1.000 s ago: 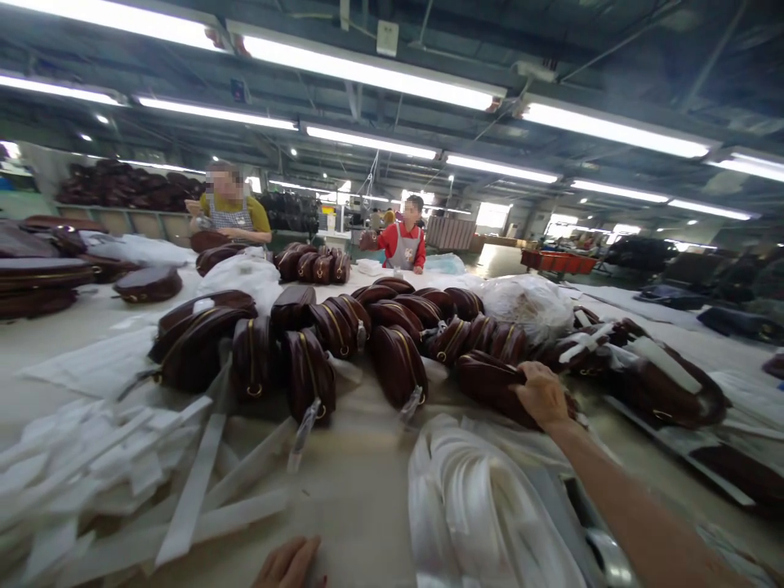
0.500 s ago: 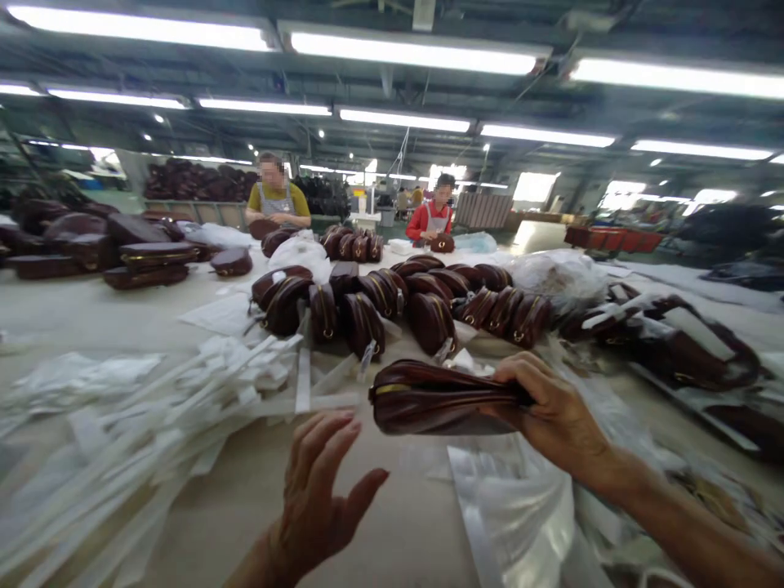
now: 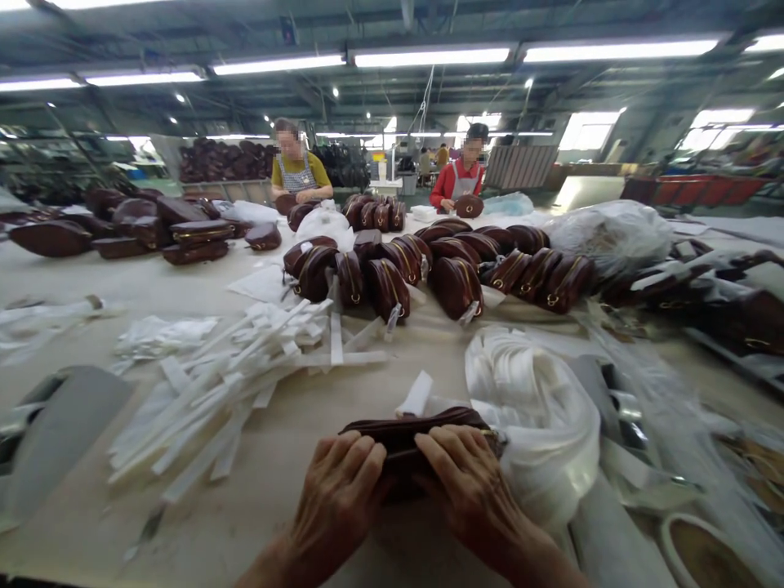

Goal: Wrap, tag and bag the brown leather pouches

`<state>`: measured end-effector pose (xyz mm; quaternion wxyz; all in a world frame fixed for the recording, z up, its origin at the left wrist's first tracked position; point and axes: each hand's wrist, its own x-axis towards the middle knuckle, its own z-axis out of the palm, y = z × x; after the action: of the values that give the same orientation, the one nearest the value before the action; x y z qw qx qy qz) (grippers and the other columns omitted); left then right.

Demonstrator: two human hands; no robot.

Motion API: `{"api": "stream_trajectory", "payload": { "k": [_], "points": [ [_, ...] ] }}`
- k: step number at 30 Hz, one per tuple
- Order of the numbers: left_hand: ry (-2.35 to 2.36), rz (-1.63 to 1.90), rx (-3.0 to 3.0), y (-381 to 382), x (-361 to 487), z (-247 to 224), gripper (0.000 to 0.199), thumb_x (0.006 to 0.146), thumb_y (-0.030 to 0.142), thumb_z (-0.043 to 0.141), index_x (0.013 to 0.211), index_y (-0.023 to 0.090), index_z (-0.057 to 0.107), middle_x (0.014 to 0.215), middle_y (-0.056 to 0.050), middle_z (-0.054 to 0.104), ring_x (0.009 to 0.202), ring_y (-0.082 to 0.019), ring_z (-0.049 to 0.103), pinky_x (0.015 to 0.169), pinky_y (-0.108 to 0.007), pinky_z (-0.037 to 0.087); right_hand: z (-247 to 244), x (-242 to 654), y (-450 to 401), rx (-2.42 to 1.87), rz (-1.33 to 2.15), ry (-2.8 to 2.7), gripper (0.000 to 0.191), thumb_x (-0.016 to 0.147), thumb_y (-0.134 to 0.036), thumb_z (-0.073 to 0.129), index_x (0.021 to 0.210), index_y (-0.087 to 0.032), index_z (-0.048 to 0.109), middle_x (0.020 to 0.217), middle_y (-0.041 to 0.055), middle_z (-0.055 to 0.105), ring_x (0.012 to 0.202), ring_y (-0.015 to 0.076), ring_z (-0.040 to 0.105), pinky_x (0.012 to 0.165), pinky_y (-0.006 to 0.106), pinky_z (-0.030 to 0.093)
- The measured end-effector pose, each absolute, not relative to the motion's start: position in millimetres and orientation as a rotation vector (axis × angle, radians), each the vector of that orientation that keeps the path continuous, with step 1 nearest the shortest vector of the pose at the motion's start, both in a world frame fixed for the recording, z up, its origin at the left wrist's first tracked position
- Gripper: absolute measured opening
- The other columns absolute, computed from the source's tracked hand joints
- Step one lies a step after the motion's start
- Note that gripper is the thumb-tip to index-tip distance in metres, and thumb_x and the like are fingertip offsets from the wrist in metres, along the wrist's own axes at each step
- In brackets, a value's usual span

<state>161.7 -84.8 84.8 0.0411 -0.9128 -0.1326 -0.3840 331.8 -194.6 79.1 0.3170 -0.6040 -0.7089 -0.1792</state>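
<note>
The bag lies right under your curled fingers, long axis left to right, with left hand and right hand equally near, both gripping it.

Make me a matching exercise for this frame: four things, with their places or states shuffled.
1. Nearest bag
2. Strip heap
3. White coil
4. Red bin

A. in the background, at the right
B. loosely strewn, left of the bag
C. gripped by the left hand and right hand
D. looped, on the table, right of the bag

Pairs: 1-C, 2-B, 3-D, 4-A
</note>
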Motion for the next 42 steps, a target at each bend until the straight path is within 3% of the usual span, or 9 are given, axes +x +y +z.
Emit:
{"api": "stream_trajectory", "payload": {
  "k": [5, 10, 16, 18, 22, 28, 34, 37, 42],
  "points": [
    [-0.598, -1.138, -2.805, -84.8, 162.7, 80.4, 0.026, 0.096, 0.037, 0.039, 0.091, 0.018, 0.055, 0.077, -0.002, 0.061, 0.069, -0.016, 0.056, 0.065, -0.026, 0.045, 80.3, 326.1, -178.2, -1.715, -0.365, -1.815, 0.023, 0.092, -0.036, 0.047, 0.095, -0.016, 0.058, 0.079, 0.0049, 0.062, 0.072, 0.0209, 0.054, 0.069, 0.037, 0.041],
    [-0.836, -1.001, -2.931, -74.3, 158.7, 90.5, 0.035, 0.093, 0.047, 0.040, 0.108, 0.019, 0.053, 0.083, -0.002, 0.059, 0.067, -0.015, 0.060, 0.057, -0.024, 0.048, 78.1, 320.6, -172.6, -1.778, -0.415, -1.776, 0.043, 0.091, -0.038, 0.050, 0.124, -0.011, 0.048, 0.091, 0.0091, 0.063, 0.079, 0.0231, 0.057, 0.074, 0.040, 0.043],
    [-0.888, -0.356, -3.243, -51.5, 171.7, 113.2, 0.020, 0.074, 0.038, 0.061, 0.070, 0.020, 0.056, 0.075, -0.001, 0.057, 0.069, -0.020, 0.059, 0.060, -0.028, 0.048, 81.3, 325.8, -168.6, -1.752, -0.312, -1.747, 0.035, 0.084, -0.032, 0.062, 0.113, -0.014, 0.053, 0.092, 0.0067, 0.062, 0.084, 0.0221, 0.054, 0.082, 0.040, 0.044],
    [-0.918, -0.222, -3.379, -52.9, 177.9, 113.9, 0.014, 0.075, 0.032, 0.058, 0.083, 0.021, 0.059, 0.076, 0.000, 0.061, 0.069, -0.018, 0.061, 0.061, -0.026, 0.049, 78.8, 326.4, -167.8, -1.695, -0.356, -1.730, 0.032, 0.085, -0.029, 0.061, 0.114, -0.015, 0.053, 0.095, 0.0066, 0.061, 0.090, 0.0226, 0.054, 0.087, 0.041, 0.043],
    [-0.987, -0.587, -3.328, -79.5, 185.7, 102.7, 0.053, 0.082, 0.025, 0.048, 0.134, 0.018, 0.037, 0.108, -0.011, 0.064, 0.088, -0.023, 0.066, 0.071, -0.031, 0.054, 72.3, 319.8, -173.3, -1.701, -0.397, -1.512, 0.026, 0.091, -0.021, 0.048, 0.116, -0.016, 0.051, 0.099, 0.0100, 0.062, 0.095, 0.0244, 0.057, 0.083, 0.041, 0.046],
    [-0.662, -0.843, -3.527, -115.9, 184.1, 96.2, 0.085, 0.074, 0.019, 0.055, 0.145, 0.011, 0.009, 0.110, -0.013, 0.064, 0.090, -0.023, 0.065, 0.069, -0.027, 0.056, 89.6, 328.4, -190.1, -1.670, 0.284, -1.557, 0.024, 0.086, -0.022, 0.054, 0.110, -0.024, 0.056, 0.098, 0.0028, 0.066, 0.087, 0.0171, 0.064, 0.074, 0.027, 0.054],
    [-0.560, -0.748, -3.187, -85.1, 175.2, 112.0, 0.048, 0.077, 0.026, 0.065, 0.122, 0.021, 0.049, 0.102, -0.009, 0.059, 0.087, -0.023, 0.058, 0.075, -0.037, 0.051, 82.4, 349.3, -179.2, -1.537, -0.133, -1.859, 0.048, 0.082, -0.019, 0.053, 0.130, -0.021, 0.047, 0.108, 0.0097, 0.066, 0.091, 0.0244, 0.065, 0.074, 0.036, 0.055],
    [-0.349, -0.803, -3.070, -60.8, 173.4, 102.2, 0.037, 0.084, 0.037, 0.060, 0.115, 0.019, 0.050, 0.113, -0.010, 0.055, 0.100, -0.022, 0.054, 0.088, -0.038, 0.044, 70.1, 354.5, -170.5, -1.415, -0.202, -1.946, 0.042, 0.086, -0.018, 0.047, 0.128, -0.021, 0.048, 0.106, 0.0088, 0.067, 0.090, 0.0214, 0.065, 0.075, 0.032, 0.054],
    [-0.237, -0.698, -3.111, -52.6, 173.0, 90.8, 0.016, 0.092, 0.028, 0.046, 0.106, 0.020, 0.046, 0.092, -0.002, 0.057, 0.076, -0.015, 0.053, 0.072, -0.030, 0.041, 83.0, 368.3, -162.8, -1.299, -0.007, -2.010, 0.029, 0.088, -0.022, 0.049, 0.117, -0.025, 0.054, 0.101, 0.0035, 0.068, 0.089, 0.0163, 0.066, 0.076, 0.023, 0.054]
  ]
}}
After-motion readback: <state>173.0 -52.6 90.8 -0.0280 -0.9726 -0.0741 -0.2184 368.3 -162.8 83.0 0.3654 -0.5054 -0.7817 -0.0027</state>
